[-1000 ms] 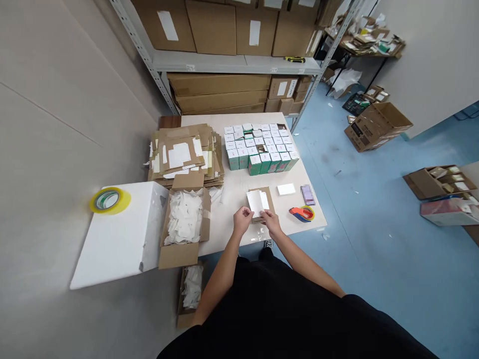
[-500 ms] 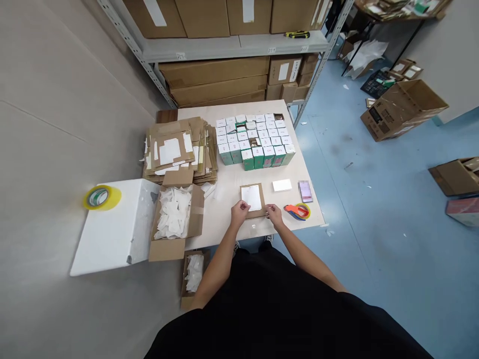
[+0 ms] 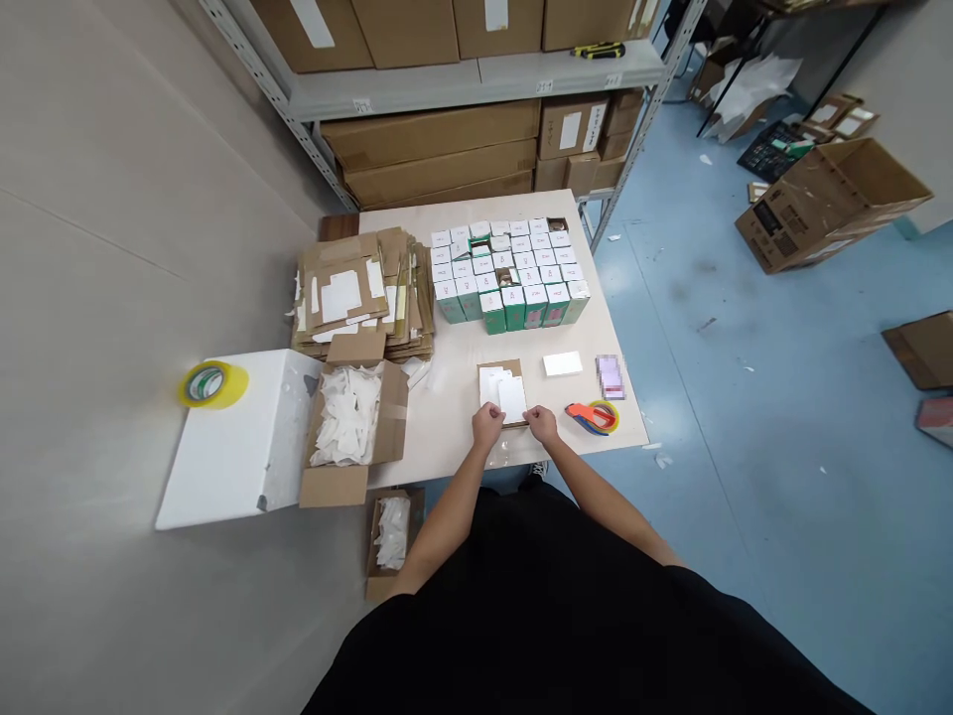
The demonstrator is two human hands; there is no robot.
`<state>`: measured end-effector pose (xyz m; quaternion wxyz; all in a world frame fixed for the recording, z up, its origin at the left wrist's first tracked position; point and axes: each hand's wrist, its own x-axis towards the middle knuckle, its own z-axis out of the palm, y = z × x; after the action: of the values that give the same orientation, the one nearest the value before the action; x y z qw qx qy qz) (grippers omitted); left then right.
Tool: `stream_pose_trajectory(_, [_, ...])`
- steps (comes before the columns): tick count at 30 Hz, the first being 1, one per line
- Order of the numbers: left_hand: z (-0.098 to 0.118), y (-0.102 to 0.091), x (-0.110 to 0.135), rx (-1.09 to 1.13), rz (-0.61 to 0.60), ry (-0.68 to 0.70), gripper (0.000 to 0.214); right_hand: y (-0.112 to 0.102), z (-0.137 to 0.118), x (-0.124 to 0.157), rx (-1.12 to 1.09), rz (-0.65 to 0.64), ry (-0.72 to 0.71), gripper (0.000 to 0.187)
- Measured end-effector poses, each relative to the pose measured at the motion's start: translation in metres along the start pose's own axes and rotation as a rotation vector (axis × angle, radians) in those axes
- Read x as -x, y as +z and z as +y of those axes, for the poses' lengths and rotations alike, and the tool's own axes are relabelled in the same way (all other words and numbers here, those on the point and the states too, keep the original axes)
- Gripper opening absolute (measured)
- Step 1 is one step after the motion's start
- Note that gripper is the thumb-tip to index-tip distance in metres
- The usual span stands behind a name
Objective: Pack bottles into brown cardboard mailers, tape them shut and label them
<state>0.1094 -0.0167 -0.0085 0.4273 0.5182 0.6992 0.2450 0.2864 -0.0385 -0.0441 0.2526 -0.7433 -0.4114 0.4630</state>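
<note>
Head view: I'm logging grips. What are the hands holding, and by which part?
The left hand and right hand grip the white sheet at its near corners, over the cardboard.

A stockroom: metal shelving (image 3: 476, 84) stacked with cartons (image 3: 432, 134), packing table (image 3: 462, 367).

Both arms bare, reaching fwd & down from the torso, converging twd the middle. L hand (image 3: 487, 428) and R hand (image 3: 543, 424) sit close, side by side, small gap btwn them, backs up twd the camera. Fingers on both curled in, tips pointing fwd, pinch-like; exact grip too small to tell. Wrists approx straight, elbows slightly bent, L forearm runs steeper than R.
</note>
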Motion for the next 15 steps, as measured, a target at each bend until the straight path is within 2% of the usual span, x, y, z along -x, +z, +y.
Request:
stream_pose_trajectory(5, [-0.011, 0.017, -0.005, -0.070, 0.011, -0.046, 0.016, 0.003, 0.007, -0.008, 0.100, -0.016, 0.034, 0.015])
stream_pose_trajectory(15, [-0.023, 0.028, -0.010, -0.134, -0.002, -0.047, 0.011, 0.009, 0.014, -0.007, 0.172, -0.006, 0.092, 0.017])
